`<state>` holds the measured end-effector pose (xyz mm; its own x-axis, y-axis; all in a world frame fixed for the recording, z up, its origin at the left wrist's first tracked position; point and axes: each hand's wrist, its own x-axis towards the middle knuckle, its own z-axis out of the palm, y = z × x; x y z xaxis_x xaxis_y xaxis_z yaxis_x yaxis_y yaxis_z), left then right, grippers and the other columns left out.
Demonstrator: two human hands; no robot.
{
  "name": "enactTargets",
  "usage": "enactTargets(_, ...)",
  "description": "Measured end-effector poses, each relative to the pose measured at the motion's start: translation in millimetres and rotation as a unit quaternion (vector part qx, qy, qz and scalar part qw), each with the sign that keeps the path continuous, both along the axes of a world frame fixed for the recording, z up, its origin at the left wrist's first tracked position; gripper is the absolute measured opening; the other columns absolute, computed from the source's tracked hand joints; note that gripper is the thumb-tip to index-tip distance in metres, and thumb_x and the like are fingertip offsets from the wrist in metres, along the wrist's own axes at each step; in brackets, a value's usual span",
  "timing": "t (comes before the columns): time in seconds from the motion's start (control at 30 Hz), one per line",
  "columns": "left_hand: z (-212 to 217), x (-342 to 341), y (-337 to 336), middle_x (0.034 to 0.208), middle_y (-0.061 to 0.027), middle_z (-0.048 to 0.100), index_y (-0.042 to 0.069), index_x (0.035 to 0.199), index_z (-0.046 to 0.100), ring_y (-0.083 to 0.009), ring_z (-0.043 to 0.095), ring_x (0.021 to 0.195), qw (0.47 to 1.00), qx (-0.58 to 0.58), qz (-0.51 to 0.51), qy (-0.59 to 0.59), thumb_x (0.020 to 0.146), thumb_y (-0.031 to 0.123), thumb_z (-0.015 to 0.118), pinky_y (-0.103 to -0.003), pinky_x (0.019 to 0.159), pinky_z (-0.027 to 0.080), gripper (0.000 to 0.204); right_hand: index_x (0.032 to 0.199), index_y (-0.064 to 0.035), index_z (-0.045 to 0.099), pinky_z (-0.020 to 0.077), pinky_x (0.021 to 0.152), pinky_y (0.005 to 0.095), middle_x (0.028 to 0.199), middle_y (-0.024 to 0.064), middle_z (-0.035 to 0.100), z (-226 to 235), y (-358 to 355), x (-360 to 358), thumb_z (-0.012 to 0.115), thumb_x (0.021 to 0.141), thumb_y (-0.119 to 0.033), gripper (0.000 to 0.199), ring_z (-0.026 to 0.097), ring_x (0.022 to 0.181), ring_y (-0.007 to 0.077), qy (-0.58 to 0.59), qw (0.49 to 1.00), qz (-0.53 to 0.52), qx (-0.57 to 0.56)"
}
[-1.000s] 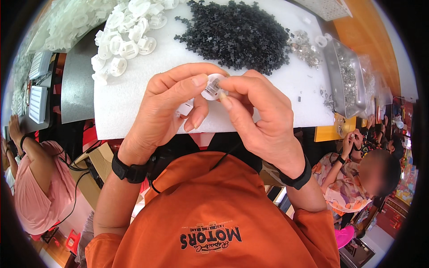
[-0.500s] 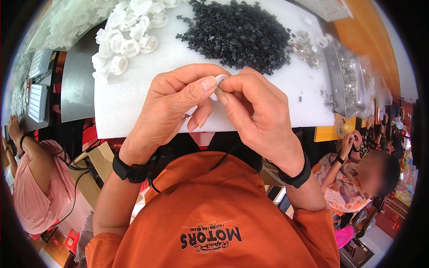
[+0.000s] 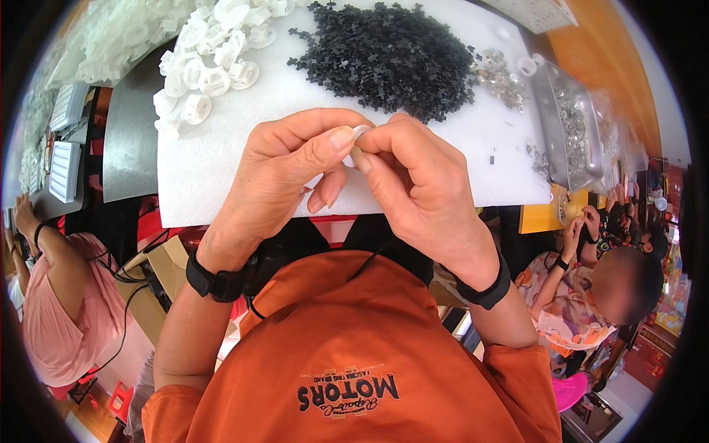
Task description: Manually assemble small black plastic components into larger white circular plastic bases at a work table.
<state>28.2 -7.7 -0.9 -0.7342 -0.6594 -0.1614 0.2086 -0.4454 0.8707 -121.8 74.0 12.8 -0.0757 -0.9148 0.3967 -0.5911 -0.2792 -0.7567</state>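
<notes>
Above the near part of a white foam sheet [image 3: 199, 177], my two hands meet around one small round white plastic part [image 3: 360, 131]. My left hand [image 3: 295, 159] pinches it between thumb and index finger. From the other side, the thumb and forefinger of my right hand [image 3: 417, 166] press against the same part. The fingertips cover most of it, so any smaller piece there is hidden. Behind my hands lies a heap of small black cross-shaped pieces [image 3: 384, 59]. Similar round white plastic parts [image 3: 214, 80] are piled at the back left.
Small clear and metallic pieces [image 3: 502, 77] lie right of the black heap, beside a metal tray [image 3: 554, 133] of small parts. A clear bag of white parts [image 3: 111, 48] fills the far left. Other people work at right [image 3: 569, 295] and left [image 3: 70, 303].
Both hands keep their pinch on the white part, with only a slight shift of the right hand to the left. The view has moved a little.
</notes>
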Motion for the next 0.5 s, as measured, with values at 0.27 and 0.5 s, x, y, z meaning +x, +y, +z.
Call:
enactTargets(0.27,2,3,-4,0.08,-0.01,0.063,-0.003,0.108,0.063,-0.0082,0.05,0.049,0.999,0.033,-0.023,0.033,0.094,0.022,0.057,-0.019,0.039,0.034,0.029,0.097,0.0013,0.062,0.0374,0.051,0.0218,0.072,0.0044,0.054,8,10,-6,0.06,0.085,0.003,0.013,0.049,0.059,0.0084,-0.019,0.999,-0.012,-0.034)
enactTargets(0.5,2,0,-4,0.079,-0.0146,0.065,-0.005,0.108,0.061,-0.006,0.042,0.041,1.0,0.007,-0.013,0.015,0.094,0.024,0.054,-0.017,0.037,0.03,0.033,0.093,0.0008,0.059,0.0403,0.051,0.0265,0.072,0.008,0.053,3,12,-15,0.06,0.082,0.004,0.011,0.051,0.057,0.0147,-0.038,0.997,-0.064,0.017)
